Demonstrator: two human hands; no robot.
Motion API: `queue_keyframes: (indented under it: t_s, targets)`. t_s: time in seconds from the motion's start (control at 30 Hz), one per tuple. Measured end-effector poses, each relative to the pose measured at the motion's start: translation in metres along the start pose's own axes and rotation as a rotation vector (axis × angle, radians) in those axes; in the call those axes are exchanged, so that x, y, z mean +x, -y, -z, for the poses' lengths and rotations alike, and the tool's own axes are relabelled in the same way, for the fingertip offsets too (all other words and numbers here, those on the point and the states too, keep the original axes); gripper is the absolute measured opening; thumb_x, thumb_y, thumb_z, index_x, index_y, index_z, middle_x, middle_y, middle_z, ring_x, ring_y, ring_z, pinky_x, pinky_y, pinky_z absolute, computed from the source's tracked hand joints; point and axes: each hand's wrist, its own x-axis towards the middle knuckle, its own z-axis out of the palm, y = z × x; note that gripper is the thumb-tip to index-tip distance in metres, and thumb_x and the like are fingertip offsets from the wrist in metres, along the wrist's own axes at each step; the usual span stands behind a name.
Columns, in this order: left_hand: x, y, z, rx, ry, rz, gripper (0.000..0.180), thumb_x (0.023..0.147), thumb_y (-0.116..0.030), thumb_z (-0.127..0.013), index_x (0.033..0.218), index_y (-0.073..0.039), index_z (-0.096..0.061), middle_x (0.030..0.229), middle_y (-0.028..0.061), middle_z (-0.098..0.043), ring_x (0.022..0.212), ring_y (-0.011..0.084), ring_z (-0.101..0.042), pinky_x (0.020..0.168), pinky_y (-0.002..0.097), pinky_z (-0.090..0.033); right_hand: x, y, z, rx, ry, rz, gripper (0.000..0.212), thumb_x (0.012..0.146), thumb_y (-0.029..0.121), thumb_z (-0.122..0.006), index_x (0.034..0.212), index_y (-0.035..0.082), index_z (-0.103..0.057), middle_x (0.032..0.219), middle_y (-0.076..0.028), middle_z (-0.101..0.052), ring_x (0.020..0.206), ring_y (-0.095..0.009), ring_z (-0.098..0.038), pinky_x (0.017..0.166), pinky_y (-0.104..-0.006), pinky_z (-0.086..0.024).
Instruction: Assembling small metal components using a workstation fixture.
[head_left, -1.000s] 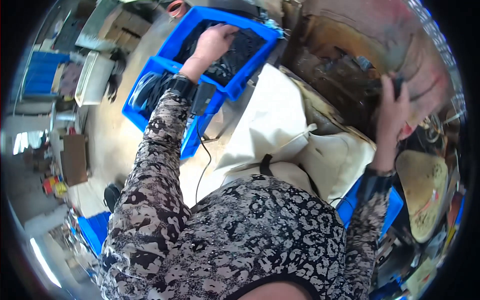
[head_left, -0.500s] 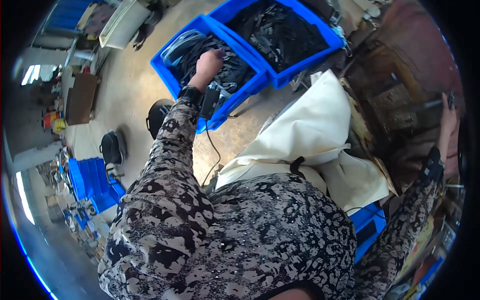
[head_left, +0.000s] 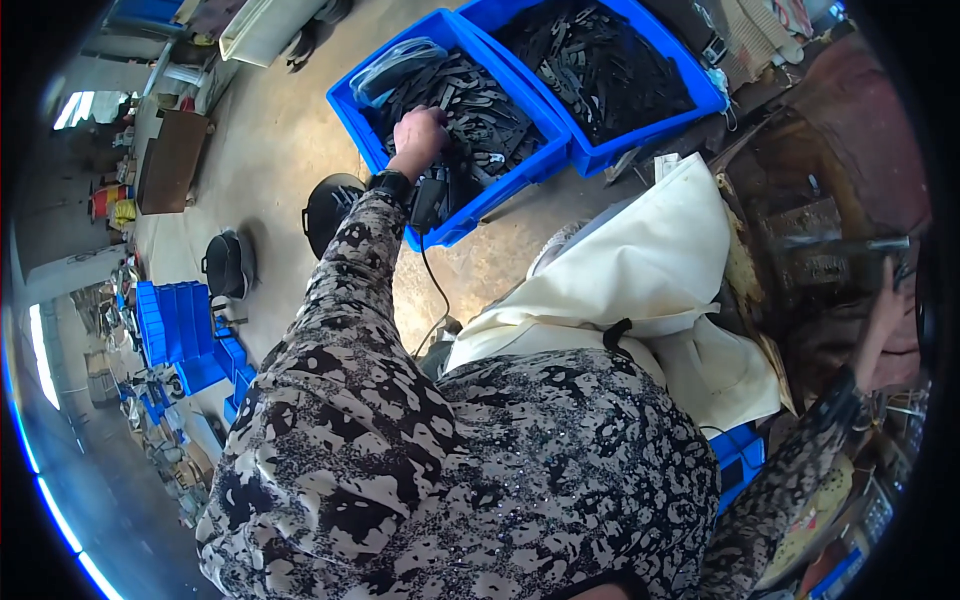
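Note:
My left hand reaches into the left blue bin, low over a heap of flat dark strip-like pieces. Its fingers are curled downward, and their tips are hidden, so what they hold is unclear. Beside that wrist hangs a black box with a cable. At the far right my right hand is stretched out, its fingers closed by a small dark shape I cannot identify. A grey metal bar lies just beyond those fingers, over a dark, worn work surface.
A second blue bin of dark pieces adjoins the first. Cream cloth covers my lap. Black round tubs stand on the floor at left, near stacked blue bins. Another blue container is low at right.
The view has shifted slightly. My left hand has moved toward the near left side of its bin. My right hand has drawn back from the end of the metal bar.

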Motion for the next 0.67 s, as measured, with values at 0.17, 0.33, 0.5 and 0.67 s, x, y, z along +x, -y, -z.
queue_keyframes:
  t_s: [0.17,0.33,0.5,0.67]
  targets:
    - [0.006,-0.023,-0.037,0.204,-0.092,-0.409,0.021,0.078,-0.022,-0.063,0.098,-0.019,-0.070,0.102,0.0065,-0.063,0.098,0.0295,-0.060,0.083,0.0430,-0.045,-0.120,0.054,0.060,0.328,0.266,-0.147,0.052,0.089,0.041,-0.062,0.118,-0.002,-0.062,0.106,-0.019,-0.068,0.095,-0.026,-0.063,0.086,-0.0341,-0.046]
    - [-0.014,-0.057,-0.029,0.312,-0.012,-0.263,0.022,0.079,-0.029,-0.062,0.094,-0.015,-0.070,0.102,0.0084,-0.064,0.098,0.0285,-0.060,0.082,0.0437,-0.043,-0.172,0.071,0.058,0.536,0.230,-0.315,0.045,0.089,0.035,-0.064,0.112,-0.003,-0.064,0.100,-0.017,-0.069,0.087,-0.021,-0.063,0.081,-0.0318,-0.047]
    - [-0.011,-0.080,-0.031,0.367,0.248,-0.017,0.023,0.081,-0.029,-0.059,0.087,-0.012,-0.071,0.096,0.0125,-0.068,0.092,0.0285,-0.066,0.070,0.0447,-0.045,-0.200,0.038,0.030,0.381,0.225,-0.282,0.035,0.088,0.033,-0.066,0.104,0.002,-0.067,0.088,-0.014,-0.069,0.077,-0.022,-0.065,0.073,-0.0331,-0.048]
    - [0.005,-0.070,-0.051,0.344,0.286,0.035,0.034,0.085,-0.031,-0.056,0.109,-0.014,-0.072,0.114,0.0148,-0.067,0.109,0.0277,-0.064,0.095,0.0475,-0.045,-0.221,0.045,0.012,0.360,0.227,-0.326,0.036,0.087,0.036,-0.065,0.103,0.004,-0.067,0.089,-0.016,-0.070,0.084,-0.028,-0.068,0.075,-0.0392,-0.049]
